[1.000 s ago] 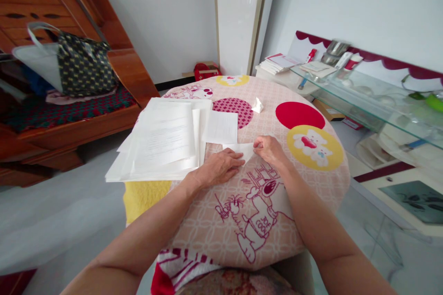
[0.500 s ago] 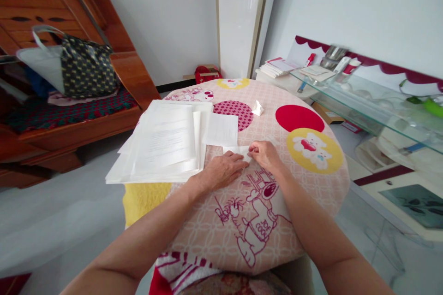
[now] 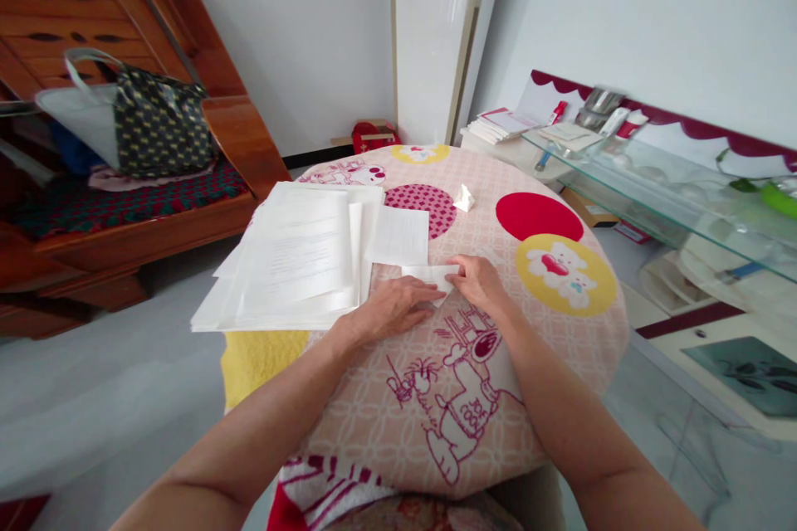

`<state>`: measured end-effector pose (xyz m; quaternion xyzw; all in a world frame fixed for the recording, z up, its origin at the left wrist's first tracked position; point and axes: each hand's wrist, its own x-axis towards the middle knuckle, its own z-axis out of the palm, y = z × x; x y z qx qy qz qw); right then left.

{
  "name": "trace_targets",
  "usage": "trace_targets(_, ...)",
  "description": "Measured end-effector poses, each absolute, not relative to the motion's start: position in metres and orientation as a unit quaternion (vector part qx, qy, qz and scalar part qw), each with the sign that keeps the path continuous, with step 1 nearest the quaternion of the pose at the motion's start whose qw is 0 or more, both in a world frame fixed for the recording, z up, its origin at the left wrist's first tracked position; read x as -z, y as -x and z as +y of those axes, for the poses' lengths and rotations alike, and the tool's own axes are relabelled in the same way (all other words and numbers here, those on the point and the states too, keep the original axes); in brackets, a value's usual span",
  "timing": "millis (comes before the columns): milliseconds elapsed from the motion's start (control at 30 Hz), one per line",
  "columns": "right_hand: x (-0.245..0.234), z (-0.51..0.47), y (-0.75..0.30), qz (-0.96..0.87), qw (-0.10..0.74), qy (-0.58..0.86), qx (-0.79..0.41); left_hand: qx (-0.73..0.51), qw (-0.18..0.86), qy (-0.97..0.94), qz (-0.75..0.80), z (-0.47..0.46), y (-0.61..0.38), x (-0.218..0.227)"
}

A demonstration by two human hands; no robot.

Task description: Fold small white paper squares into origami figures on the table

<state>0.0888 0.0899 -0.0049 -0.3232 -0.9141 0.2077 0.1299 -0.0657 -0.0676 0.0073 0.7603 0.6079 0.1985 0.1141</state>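
Two bare arms in shot, left forearm and right forearm, uncovered all the way to the near edge. Left hand, right hand, bare too. At the very near edge, a strip of reddish-brown floral garment.

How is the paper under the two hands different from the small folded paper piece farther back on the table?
The paper under the hands lies flat on the cloth; the folded paper piece stands up in a small peak. The left hand and right hand rest on the first; nothing touches the second. Both are white.
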Motion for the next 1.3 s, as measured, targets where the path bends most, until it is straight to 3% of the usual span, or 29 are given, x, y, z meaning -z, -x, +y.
trace_targets(133, 0.003, 0.089, -0.086, -0.927, 0.122, 0.298, -0.191, -0.211, 0.099, -0.701, 0.674, -0.052, 0.075, 0.004)
trace_targets(400, 0.003, 0.089, -0.087, -0.928, 0.116, 0.305, -0.182, -0.102, 0.010, -0.656, 0.748, -0.034, 0.072, -0.001)
trace_targets(1300, 0.002, 0.085, -0.089, -0.910, 0.129, 0.341, -0.199, -0.148, -0.050, -0.654, 0.740, -0.045, 0.076, 0.006)
